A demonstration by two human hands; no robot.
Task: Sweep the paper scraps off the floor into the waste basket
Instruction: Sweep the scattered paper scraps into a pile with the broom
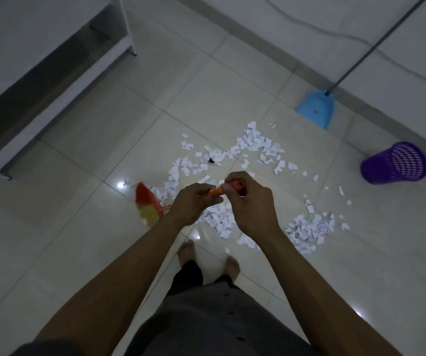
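White paper scraps (253, 143) lie scattered over the tiled floor in front of me, with a denser heap (309, 231) at the right. I hold an orange broom by its handle with both hands: my left hand (192, 205) grips the shaft lower down and my right hand (250, 204) grips the top end. The broom head (147, 205), orange with yellowish bristles, is on the floor at the left edge of the scraps and looks blurred. A purple mesh waste basket (395, 163) stands at the right, apart from the scraps.
A blue dustpan (316, 109) with a long grey handle leans against the wall at the back right. A white cabinet or bed frame (52, 60) fills the left. A cable runs along the far wall. My bare feet (208, 255) stand just behind the scraps.
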